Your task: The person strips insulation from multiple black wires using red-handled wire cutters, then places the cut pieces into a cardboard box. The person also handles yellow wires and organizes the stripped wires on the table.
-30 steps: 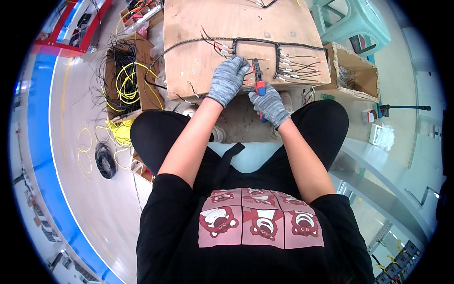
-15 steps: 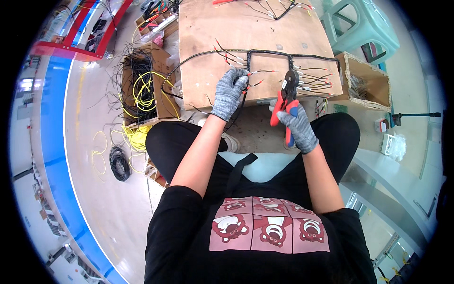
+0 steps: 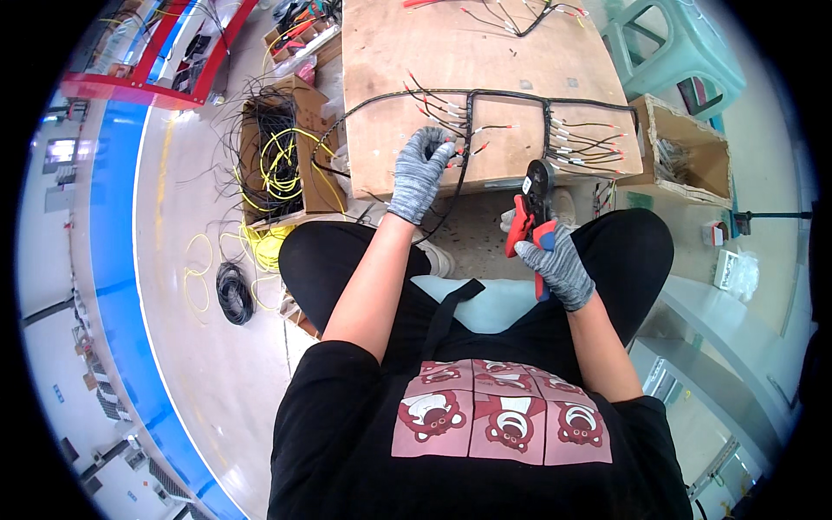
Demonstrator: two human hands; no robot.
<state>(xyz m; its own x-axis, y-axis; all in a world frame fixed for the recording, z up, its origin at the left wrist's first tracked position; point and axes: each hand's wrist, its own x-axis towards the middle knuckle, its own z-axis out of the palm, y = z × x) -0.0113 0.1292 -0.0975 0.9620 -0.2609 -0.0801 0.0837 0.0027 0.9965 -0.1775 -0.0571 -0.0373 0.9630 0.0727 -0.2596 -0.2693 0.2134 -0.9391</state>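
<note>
A black wire harness (image 3: 507, 94) lies across the wooden board, its branches ending in thin wires with red and white tips. My left hand (image 3: 418, 178), in a grey knit glove, is at the harness's left branch with thumb and forefinger closed on a thin wire with a red tip (image 3: 450, 139). In my gloved right hand (image 3: 562, 269) is a crimping tool (image 3: 539, 184) with red and blue handles. The tool's black head points up beside the board's near edge, apart from the wires. My right fingers wrap its handles.
The wooden board (image 3: 416, 56) holds another harness (image 3: 520, 30) at its far end. Left of it stands a cardboard box (image 3: 316, 173) of black and yellow wires; a black coil (image 3: 234, 293) lies on the floor. At right are another box (image 3: 702, 173) and a green stool (image 3: 685, 56).
The crimping tool has come down toward me, away from the board's near edge. My left hand stays at the left branch, its fingers more curled. The whole view has shifted slightly.
</note>
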